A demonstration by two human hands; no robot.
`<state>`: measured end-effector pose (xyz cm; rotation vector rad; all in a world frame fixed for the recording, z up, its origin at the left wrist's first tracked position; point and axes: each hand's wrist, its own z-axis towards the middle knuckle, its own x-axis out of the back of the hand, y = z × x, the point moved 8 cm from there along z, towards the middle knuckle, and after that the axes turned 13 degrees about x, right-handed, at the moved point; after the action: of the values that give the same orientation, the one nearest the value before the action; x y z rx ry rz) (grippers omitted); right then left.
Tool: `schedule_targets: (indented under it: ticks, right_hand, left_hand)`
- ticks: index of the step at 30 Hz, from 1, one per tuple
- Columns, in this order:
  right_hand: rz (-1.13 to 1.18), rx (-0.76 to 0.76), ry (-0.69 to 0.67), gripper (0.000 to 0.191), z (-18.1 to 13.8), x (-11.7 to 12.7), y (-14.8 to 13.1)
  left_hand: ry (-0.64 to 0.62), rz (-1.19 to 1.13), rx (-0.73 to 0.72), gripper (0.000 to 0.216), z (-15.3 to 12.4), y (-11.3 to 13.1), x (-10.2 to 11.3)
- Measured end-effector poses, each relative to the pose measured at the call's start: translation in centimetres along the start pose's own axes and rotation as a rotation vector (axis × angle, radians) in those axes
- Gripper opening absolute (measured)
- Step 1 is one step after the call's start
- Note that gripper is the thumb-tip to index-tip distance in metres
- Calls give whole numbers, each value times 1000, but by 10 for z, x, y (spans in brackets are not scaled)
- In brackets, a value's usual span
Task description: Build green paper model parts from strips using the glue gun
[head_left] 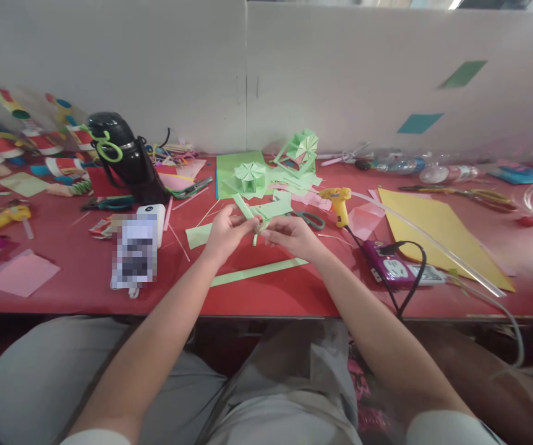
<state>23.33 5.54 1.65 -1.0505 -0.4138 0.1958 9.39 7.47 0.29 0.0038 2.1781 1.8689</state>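
My left hand (227,233) and my right hand (293,236) meet above the middle of the red table, fingers pinched round a folded light-green paper strip (245,207). A small rolled end of it hangs between my fingertips. Just behind lie more light-green paper pieces, and a pair of scissors (311,219) sits by my right hand. Nearer to me, a long green paper strip (260,272) lies flat. Farther back stand a small green paper wheel shape (250,177) and a larger green paper frame with a fan-like wheel (302,148).
At the right are a yellow glue gun (337,203), a purple power socket (389,264) with cables, a clear stick (433,244) and a yellow sheet (443,232). At the left stand a black flask (125,154) and a phone (134,253). A white partition (341,74) closes the back.
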Motion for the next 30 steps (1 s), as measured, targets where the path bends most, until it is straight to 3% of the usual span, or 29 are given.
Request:
schedule_targets:
  ticks: [4,10,13,16,19,26,30]
  right_hand:
    - [-47,64,-53,22,0,-1,-3]
    - [14,45,-33,22,-1,2,-1]
    - [47,19,-48,18,-2,3,-1]
    - [75,8,-129,18,-4,-2,-2]
    - [128,-11,-174,22,-6,-6,-1]
    - [72,-56,179,34,0,15,1]
    - [75,-69,197,32,3,11,-1]
  left_hand:
    - [58,-105,0,50,-2,6,7]
    - [-94,-218,35,60,-2,14,6]
    - [-2,-225,-13,59,2,15,19]
    - [118,-196,-24,37,5,12,31]
    - [124,-157,8,26,7,8,32]
    - [-87,21,120,25,0,-4,3]
    - [-231,127,182,26,-6,-14,-17]
